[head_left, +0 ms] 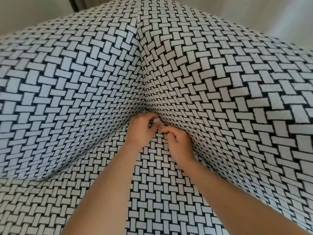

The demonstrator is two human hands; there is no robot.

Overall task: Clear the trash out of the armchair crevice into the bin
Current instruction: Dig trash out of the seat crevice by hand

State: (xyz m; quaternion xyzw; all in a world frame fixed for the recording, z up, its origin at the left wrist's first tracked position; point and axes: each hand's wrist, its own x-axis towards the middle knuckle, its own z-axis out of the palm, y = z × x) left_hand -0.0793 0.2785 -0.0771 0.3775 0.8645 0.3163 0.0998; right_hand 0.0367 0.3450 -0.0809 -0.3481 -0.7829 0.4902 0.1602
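The armchair is covered in black-and-white basket-weave fabric. Its crevice runs down the inner corner where the back and an arm meet the seat. A small white scrap of trash shows at the bottom of that corner. My left hand is at the crevice, its fingers curled round the scrap. My right hand lies just right of and below it on the seat. Its fingers are curled and its fingertips almost touch the scrap, and I see nothing inside that hand. No bin is in view.
The seat cushion stretches toward me between my forearms. Padded chair walls rise to the left and right of the corner. A pale wall and a dark strip show behind the chair top.
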